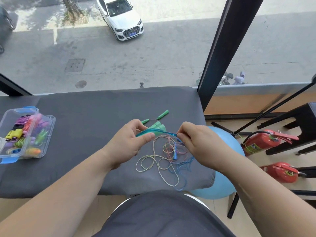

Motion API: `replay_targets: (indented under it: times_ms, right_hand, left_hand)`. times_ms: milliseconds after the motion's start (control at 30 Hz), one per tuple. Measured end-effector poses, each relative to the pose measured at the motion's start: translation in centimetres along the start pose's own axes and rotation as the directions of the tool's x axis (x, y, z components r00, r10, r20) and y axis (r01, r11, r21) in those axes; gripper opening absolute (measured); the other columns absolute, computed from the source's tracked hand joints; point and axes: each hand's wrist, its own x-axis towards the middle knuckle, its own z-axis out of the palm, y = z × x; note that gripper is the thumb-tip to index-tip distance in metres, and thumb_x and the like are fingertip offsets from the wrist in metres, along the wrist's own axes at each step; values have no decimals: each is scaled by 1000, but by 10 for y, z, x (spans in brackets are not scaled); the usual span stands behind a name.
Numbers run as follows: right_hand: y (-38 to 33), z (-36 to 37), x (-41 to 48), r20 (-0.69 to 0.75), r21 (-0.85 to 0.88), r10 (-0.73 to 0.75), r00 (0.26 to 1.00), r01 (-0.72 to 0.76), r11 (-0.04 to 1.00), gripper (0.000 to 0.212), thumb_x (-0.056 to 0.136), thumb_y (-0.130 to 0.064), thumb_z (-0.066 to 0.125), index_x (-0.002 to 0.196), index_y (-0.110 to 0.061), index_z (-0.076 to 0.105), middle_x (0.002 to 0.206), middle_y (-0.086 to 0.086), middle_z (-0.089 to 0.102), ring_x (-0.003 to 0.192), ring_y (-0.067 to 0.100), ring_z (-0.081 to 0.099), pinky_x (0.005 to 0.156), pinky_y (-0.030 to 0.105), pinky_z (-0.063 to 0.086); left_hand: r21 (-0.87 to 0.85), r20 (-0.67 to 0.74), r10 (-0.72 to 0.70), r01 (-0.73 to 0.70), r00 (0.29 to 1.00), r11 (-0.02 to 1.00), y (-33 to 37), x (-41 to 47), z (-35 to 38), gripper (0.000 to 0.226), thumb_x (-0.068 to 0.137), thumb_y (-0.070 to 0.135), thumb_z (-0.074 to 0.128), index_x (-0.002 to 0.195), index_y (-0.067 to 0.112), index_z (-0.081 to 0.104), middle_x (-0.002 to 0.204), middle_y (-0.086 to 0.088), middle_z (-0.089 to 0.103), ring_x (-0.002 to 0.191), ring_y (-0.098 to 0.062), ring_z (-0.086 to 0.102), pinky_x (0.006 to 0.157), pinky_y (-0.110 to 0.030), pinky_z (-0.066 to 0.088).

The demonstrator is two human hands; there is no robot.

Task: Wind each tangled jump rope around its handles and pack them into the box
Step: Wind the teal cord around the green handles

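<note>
The grey padded bench (pixel 82 159) fills the middle of my view and runs off the left edge. Beyond the glass, down in the street, stands one white car (pixel 119 16); its blue plate is too blurred to read. One blue ball (pixel 227 170) sits on the floor at the bench's near right corner, mostly hidden behind my right arm. The clear box (pixel 49 134) lies on the bench's left side, its lid off or out of view, packed with wound ropes in purple, orange, pink, yellow and green; I cannot count them. Two red extinguishers (pixel 261 142) lie on the floor to the right, their yellow labels too small to read.

My left hand (pixel 130 142) is wrapped round two green handles (pixel 159 126), thumb down on the teal rope (pixel 166 132). My right hand (pixel 196 141) pinches that same rope, stretched taut between the two hands. Under them on the bench lies a loose tangle (pixel 160 170) of thin multicoloured and blue cords, with one blue handle (pixel 175 155) in it. Just beyond my hands lie two small green grips (pixel 163 114), joined by a thin cord.
</note>
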Motion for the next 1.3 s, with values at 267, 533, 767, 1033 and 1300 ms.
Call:
replay_targets:
  times_ms: [267,533,767,1033,1300]
  right_hand:
    - [9,6,6,114,-15,-121,986,123,992,21,104,-30,47,87,-32,60,83,-13,61,79,8,53,69,26,40]
    - [3,-10,31,442,-58,-136,887,179,982,16,105,-31,44,94,-25,53,75,-12,51,71,5,48,62,19,33]
    - [-9,-12,43,502,-124,-129,855,219,968,19,104,-32,45,90,-29,57,89,-11,61,84,15,51,77,32,41]
    - [-18,7,30,403,-293,-100,910,232,928,30,105,-32,35,83,-17,49,78,0,49,79,26,45,69,36,36]
    - [-5,4,12,256,-112,-85,963,116,987,26,104,-28,39,77,-28,41,78,-2,54,76,23,46,66,37,32]
  left_hand:
    - [-154,173,46,-19,984,988,8,-11,8,22,83,22,68,92,11,51,68,-9,46,48,-12,31,47,-25,29]
    - [192,398,33,-119,917,974,16,-23,0,25,83,33,72,89,18,52,82,-13,65,56,-8,43,52,-23,35]
    - [572,367,-39,-193,929,797,9,-19,-5,31,86,44,74,85,26,49,80,-3,61,69,-19,50,65,-37,44]
    - [702,193,-25,-121,981,702,2,-6,14,31,89,47,70,87,25,48,74,5,58,63,-14,52,60,-33,41]
    - [537,14,116,-105,993,837,2,5,15,31,89,39,73,89,16,53,75,-5,64,64,-20,53,63,-36,44]
